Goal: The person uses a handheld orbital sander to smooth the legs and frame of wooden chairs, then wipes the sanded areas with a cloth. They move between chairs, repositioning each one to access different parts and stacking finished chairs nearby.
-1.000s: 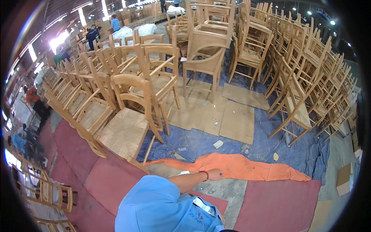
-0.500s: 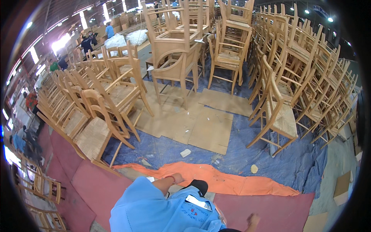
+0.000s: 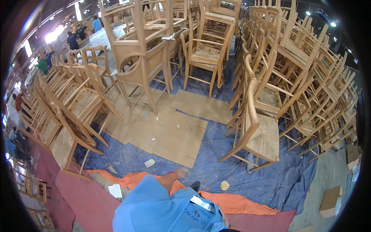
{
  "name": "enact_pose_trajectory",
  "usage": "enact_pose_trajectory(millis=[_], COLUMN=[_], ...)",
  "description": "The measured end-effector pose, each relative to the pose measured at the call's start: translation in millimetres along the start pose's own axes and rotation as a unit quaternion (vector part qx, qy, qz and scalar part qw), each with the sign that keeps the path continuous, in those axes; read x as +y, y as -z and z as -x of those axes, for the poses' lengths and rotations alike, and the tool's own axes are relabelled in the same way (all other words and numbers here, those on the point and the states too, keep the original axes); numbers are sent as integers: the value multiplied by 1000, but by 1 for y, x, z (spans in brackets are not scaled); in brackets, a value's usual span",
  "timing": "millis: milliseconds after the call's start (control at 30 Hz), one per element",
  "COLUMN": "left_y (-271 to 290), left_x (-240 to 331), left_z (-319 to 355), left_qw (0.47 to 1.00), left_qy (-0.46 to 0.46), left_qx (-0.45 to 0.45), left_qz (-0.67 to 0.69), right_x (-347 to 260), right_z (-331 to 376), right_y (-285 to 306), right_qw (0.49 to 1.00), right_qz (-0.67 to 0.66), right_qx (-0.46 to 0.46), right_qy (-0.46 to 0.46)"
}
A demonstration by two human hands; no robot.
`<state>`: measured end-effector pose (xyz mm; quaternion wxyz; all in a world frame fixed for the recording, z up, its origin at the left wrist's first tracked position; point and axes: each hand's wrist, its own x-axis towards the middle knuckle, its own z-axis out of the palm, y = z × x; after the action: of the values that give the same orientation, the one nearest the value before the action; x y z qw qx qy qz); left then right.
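Entry: we are moving closer to stacked wooden chairs (image 3: 262,135) than half second ago; cardboard sheets (image 3: 174,133) now lying just ahead.
- Left hand (image 3: 181,170) swinging over blue tarp (image 3: 216,154), beyond orange cloth (image 3: 239,203); blurred, finger spread impossible to tell.
- Right hand out of view.

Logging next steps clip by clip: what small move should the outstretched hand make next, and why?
Probably reach the left hand toward the tilted wooden chair ahead-right: the hand, blurred, seems empty above the blue tarp, and that chair stands nearest.

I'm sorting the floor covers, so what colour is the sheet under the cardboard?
Blue: the tarp shows best in the head view.
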<state>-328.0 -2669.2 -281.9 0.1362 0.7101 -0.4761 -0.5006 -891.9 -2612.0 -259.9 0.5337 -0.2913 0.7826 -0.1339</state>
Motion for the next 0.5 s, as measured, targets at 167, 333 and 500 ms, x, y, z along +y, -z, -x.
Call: enact_pose_trajectory(millis=[167,333,500], left_y=[64,91,69], left_x=[277,437,474], left_z=[-89,-100,-136], left_qw=[961,936,912], left_qy=[-201,-190,-168], left_qx=[140,206,271], left_qz=[125,214,257], right_x=[-39,-92,-190], right_z=[-37,-111,-272], right_y=[10,56,154], right_qw=[995,992,993], right_qz=[-53,-80,-78], right_qx=[16,32,78], right_qy=[-78,-88,-49])
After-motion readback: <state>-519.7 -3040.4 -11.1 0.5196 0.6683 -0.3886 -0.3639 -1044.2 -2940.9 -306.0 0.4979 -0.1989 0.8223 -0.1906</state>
